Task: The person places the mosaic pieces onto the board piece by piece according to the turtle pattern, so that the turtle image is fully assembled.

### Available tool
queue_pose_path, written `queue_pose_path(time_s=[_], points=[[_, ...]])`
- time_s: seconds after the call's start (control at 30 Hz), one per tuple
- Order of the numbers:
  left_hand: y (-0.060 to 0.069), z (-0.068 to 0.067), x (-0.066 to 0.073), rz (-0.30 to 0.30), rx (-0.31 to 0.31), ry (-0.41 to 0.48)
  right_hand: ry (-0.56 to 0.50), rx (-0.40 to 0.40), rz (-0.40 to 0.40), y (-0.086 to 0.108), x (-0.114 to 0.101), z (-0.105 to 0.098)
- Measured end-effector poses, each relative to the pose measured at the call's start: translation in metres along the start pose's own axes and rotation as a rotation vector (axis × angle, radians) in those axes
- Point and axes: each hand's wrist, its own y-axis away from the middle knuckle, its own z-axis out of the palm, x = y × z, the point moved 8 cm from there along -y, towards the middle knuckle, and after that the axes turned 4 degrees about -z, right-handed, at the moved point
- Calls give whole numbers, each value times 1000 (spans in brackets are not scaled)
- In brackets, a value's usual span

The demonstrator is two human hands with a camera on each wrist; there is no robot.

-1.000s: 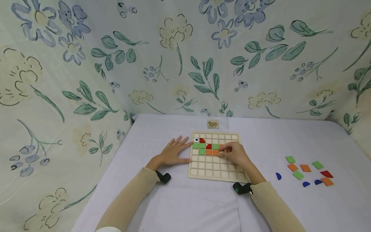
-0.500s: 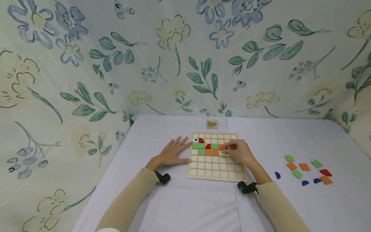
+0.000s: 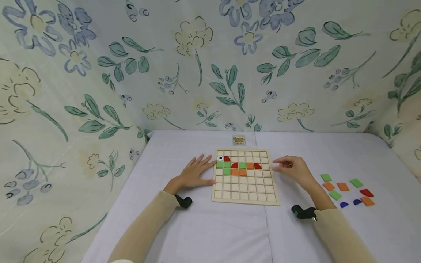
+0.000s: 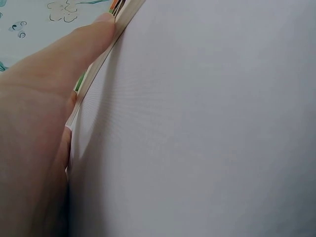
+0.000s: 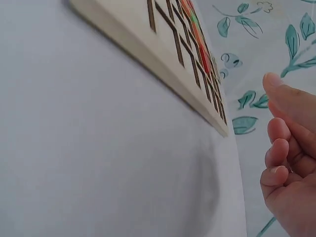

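Observation:
A wooden grid board (image 3: 227, 187) lies on the table, holding a white eye piece (image 3: 220, 158), a red piece (image 3: 258, 166) and several green, orange and red ones. My left hand (image 3: 192, 173) spreads its fingers, thumb and fingertips touching the board's left edge; the left wrist view shows a finger (image 4: 74, 49) at that edge. Just right of the board, my right hand (image 3: 294, 170) holds nothing, thumb and forefinger apart. In the right wrist view that hand (image 5: 294, 153) has its other fingers loosely bent, beside the board (image 5: 143, 54).
Loose green (image 3: 326, 177), orange (image 3: 342, 187), red (image 3: 366, 192) and blue (image 3: 344, 205) pieces are scattered on the right of the white-covered table (image 3: 204, 233). A small patterned card (image 3: 238, 140) lies behind the board. Floral cloth (image 3: 197, 73) hangs at the back and sides.
My right hand has moved right, off the board, uncovering a red piece beside the orange one in the second filled row. My left hand stays at the left edge.

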Motion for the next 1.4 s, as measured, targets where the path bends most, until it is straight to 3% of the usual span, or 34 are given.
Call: queue_pose_path(time_s=[0.17,0.33,0.67,0.93,1.4], points=[[0,1,-1,-9,-4,-8,62,37,-10,11,16,-30],[0,1,-2,-15,-11,-14,58,45,2,25,31,-62],[-1,-2,0,0,-7,-1,80,16,95,42,75,-103],[-3,3,-4,-8,-10,-20,99,-56,151,53,109,-117],[-2,3,-3,-17,-15,-20,139,-129,154,57,136,-117]])
